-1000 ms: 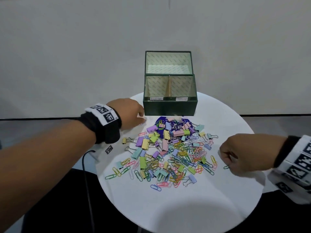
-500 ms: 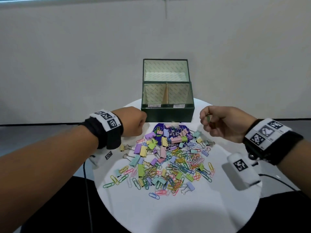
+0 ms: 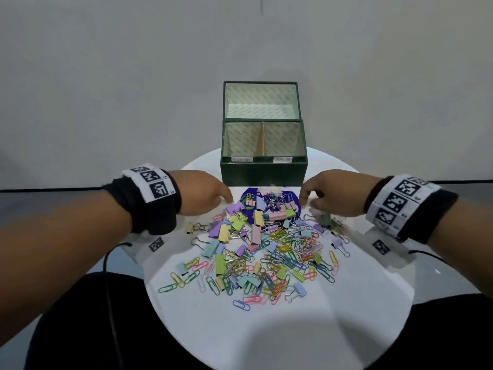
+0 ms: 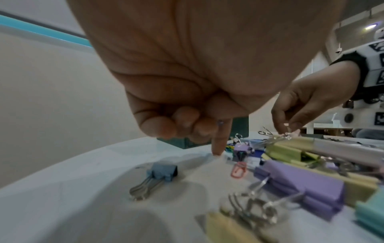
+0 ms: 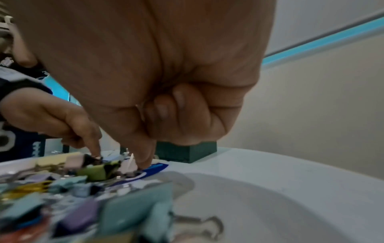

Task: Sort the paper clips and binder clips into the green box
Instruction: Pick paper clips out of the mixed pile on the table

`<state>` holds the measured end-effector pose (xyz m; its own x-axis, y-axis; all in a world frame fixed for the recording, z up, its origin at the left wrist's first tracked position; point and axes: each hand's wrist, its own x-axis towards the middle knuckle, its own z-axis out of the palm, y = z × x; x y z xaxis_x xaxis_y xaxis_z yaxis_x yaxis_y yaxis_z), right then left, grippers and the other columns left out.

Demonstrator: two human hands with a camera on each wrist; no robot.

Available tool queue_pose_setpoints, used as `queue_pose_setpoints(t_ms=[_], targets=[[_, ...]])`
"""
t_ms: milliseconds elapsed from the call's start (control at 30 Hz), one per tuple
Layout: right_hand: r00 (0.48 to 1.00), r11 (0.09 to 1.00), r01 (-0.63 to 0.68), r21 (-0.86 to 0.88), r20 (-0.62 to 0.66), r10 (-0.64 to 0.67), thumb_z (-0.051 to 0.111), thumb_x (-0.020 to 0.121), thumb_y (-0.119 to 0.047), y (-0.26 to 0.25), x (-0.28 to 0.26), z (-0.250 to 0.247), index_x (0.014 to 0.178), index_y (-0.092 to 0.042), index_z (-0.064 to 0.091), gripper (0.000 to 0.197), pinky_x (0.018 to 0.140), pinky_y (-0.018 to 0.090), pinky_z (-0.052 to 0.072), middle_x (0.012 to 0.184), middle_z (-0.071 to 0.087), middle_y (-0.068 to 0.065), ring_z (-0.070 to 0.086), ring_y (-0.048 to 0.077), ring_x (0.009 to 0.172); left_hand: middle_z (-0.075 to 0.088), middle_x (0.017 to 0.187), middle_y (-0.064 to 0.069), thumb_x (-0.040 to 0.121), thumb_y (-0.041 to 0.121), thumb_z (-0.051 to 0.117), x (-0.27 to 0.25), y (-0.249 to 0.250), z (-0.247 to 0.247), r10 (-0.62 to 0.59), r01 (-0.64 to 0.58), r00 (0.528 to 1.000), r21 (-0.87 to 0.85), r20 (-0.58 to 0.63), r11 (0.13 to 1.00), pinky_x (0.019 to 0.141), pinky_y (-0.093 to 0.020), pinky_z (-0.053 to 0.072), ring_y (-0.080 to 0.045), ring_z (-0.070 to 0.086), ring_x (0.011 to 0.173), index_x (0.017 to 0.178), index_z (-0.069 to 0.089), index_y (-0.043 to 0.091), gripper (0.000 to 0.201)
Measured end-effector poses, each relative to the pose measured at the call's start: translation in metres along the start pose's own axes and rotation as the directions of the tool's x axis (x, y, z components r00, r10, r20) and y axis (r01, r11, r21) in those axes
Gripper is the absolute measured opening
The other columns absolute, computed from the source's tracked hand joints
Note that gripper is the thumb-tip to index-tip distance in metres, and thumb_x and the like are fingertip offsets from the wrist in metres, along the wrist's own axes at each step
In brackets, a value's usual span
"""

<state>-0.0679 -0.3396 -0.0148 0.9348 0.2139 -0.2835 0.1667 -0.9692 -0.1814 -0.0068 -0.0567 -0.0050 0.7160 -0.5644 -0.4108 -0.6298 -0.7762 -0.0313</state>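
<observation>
The green box (image 3: 264, 172) stands open at the far side of the round white table (image 3: 266, 329), with a divider between its two front compartments. A heap of pastel paper clips and binder clips (image 3: 266, 244) lies in front of it. My left hand (image 3: 228, 200) is at the heap's far left corner. In the left wrist view its index fingertip (image 4: 217, 152) touches the table and the other fingers are curled, with nothing seen in them. My right hand (image 3: 306, 202) is at the far right corner and pinches the wire handle of a pink binder clip (image 4: 295, 134).
A blue round sticker (image 3: 249, 196) lies under the heap's far end, just before the box. A blue binder clip (image 4: 162, 171) lies alone on the table under my left hand. Cables hang off both sides of the table. A plain wall stands behind.
My right hand rose from the heap's right edge towards the box with a small green clip, then came down at the heap's far right corner. My left hand stayed in place.
</observation>
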Motion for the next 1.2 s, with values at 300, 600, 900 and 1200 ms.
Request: queue_pose_setpoints(t_ms=[300, 600, 900, 1200], targets=[[0.998, 0.985, 0.027, -0.173, -0.05, -0.036, 0.06, 0.094, -0.024, -0.017, 0.019, 0.004, 0.111, -0.037, 0.069, 0.024, 0.081, 0.025, 0.042, 0.116, 0.066, -0.01, 0.054, 0.014, 0.092, 0.045, 0.095, 0.016, 0.098, 0.039, 0.05, 0.004, -0.004, 0.0, 0.081, -0.048, 0.988, 0.243, -0.128, 0.969, 0.076, -0.024, 0.042, -0.014, 0.058, 0.098, 0.124, 0.062, 0.045, 0.029], [0.997, 0.994, 0.059, -0.093, -0.046, -0.063, 0.051, 0.092, -0.024, -0.015, 0.013, -0.023, 0.083, -0.022, 0.059, 0.012, 0.065, 0.025, 0.043, 0.08, 0.062, -0.004, 0.055, 0.016, 0.072, 0.061, 0.089, 0.008, 0.096, 0.03, 0.037, 0.011, -0.006, 0.011, 0.007, 0.02, 0.993, 0.224, -0.119, 0.974, 0.068, -0.032, 0.051, -0.017, 0.057, 0.077, 0.093, 0.053, 0.029, 0.016], [0.948, 0.992, 0.059, 0.116, -0.319, -0.019, 0.059, 0.092, -0.014, -0.023, 0.051, -0.076, 0.113, -0.029, 0.062, 0.027, 0.081, 0.027, 0.045, 0.105, 0.064, -0.011, 0.061, 0.018, 0.101, 0.058, 0.097, 0.012, 0.086, 0.039, 0.056, 0.009, -0.005, 0.001, -0.016, 0.018, 1.0, 0.194, -0.009, 0.981, 0.077, -0.03, 0.051, -0.016, 0.058, 0.088, 0.099, 0.055, 0.038, 0.013], [0.76, 0.956, 0.262, 0.131, -0.639, -0.121, 0.064, 0.09, -0.015, 0.007, 0.026, -0.041, 0.102, -0.025, 0.067, 0.016, 0.075, 0.027, 0.049, 0.091, 0.056, -0.006, 0.058, 0.011, 0.079, 0.056, 0.078, 0.009, 0.082, 0.022, 0.049, 0.018, 0.006, 0.0, -0.051, 0.051, 0.999, 0.261, -0.004, 0.964, 0.059, -0.027, 0.043, -0.015, 0.055, 0.071, 0.081, 0.05, 0.029, 0.008]])
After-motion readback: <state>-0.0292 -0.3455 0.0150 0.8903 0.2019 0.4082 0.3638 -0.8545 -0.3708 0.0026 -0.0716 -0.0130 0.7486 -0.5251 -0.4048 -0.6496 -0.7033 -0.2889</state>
